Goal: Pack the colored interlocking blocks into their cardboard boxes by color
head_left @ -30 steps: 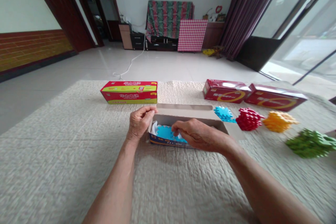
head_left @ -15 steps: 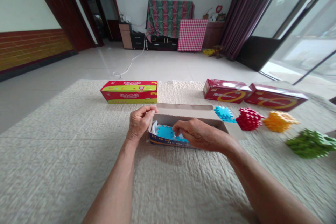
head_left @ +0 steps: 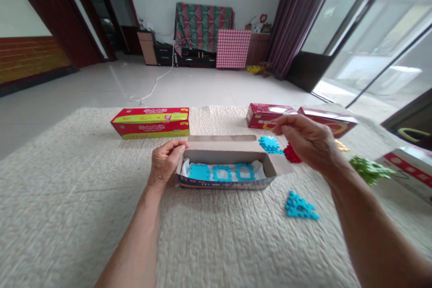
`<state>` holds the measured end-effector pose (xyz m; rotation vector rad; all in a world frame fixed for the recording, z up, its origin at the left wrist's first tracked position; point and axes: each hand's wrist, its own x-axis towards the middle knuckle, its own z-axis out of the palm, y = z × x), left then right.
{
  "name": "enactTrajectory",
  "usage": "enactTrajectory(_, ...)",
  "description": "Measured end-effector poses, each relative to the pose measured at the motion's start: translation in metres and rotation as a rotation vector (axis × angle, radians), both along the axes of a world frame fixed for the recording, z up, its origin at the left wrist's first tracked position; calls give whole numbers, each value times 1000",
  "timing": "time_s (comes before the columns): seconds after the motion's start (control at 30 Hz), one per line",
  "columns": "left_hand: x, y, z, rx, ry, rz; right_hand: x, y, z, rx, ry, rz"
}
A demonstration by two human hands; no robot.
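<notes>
My left hand (head_left: pixel 168 160) pinches the left end of an open cardboard box (head_left: pixel 229 185), near its raised flap. In the box lie three blue interlocking pieces on white plastic: a solid square (head_left: pixel 199 172) and two square frames, one in the middle (head_left: pixel 222 173) and one at the right (head_left: pixel 245 172). My right hand (head_left: pixel 307 139) is in the air beyond the box's right end, fingers bent together, with no piece visible in them. Below it are a stack of blue pieces (head_left: pixel 269 144) and a partly covered red stack (head_left: pixel 291 153). A blue triangular piece (head_left: pixel 299 207) lies nearer me.
Farther back stand a red and yellow box (head_left: pixel 151 123) and two dark red boxes, the left (head_left: pixel 266 114) and the right (head_left: pixel 340 123). To the right are green pieces (head_left: pixel 369 168), partly hidden yellow pieces (head_left: pixel 341 145) and a red and white box (head_left: pixel 410 171). A quilted blanket (head_left: pixel 216 234) lies underneath.
My right hand has come up out of the box and moved right, over the stacks. The blue pieces in the box are now uncovered. My left hand keeps its hold; the view has turned right.
</notes>
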<state>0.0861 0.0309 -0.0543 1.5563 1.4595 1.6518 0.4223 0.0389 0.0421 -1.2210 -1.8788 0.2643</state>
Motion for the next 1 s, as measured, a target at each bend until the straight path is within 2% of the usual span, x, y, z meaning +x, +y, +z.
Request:
enactTrajectory(0.07,-1,0,-2,-6,2,2,26,2,-17,-6,-37,-139)
enactTrajectory(0.17,-4,1,-5,-26,8,8,55,6,-47,-87,-238,-196)
enactTrajectory(0.23,-6,2,-7,-34,9,6,64,8,-61,-183,-407,-231)
enactTrajectory(0.3,-7,1,-7,-45,10,7,64,7,-69,-246,-518,-291)
enactTrajectory(0.37,-7,1,-7,-52,6,14,58,4,-71,-265,-550,-320)
enactTrajectory(0.6,-8,1,-8,-51,-6,1,38,-10,-69,-375,-509,-261)
enactTrajectory(0.73,-6,-1,-6,-66,-24,1,34,-12,-70,-404,-532,-274)
enactTrajectory(0.93,-7,-4,0,-229,-43,-165,38,-12,-72,-395,-528,-231)
enactTrajectory(1.0,-8,-3,2,-247,-14,-172,41,-10,-72,-395,-512,-220)
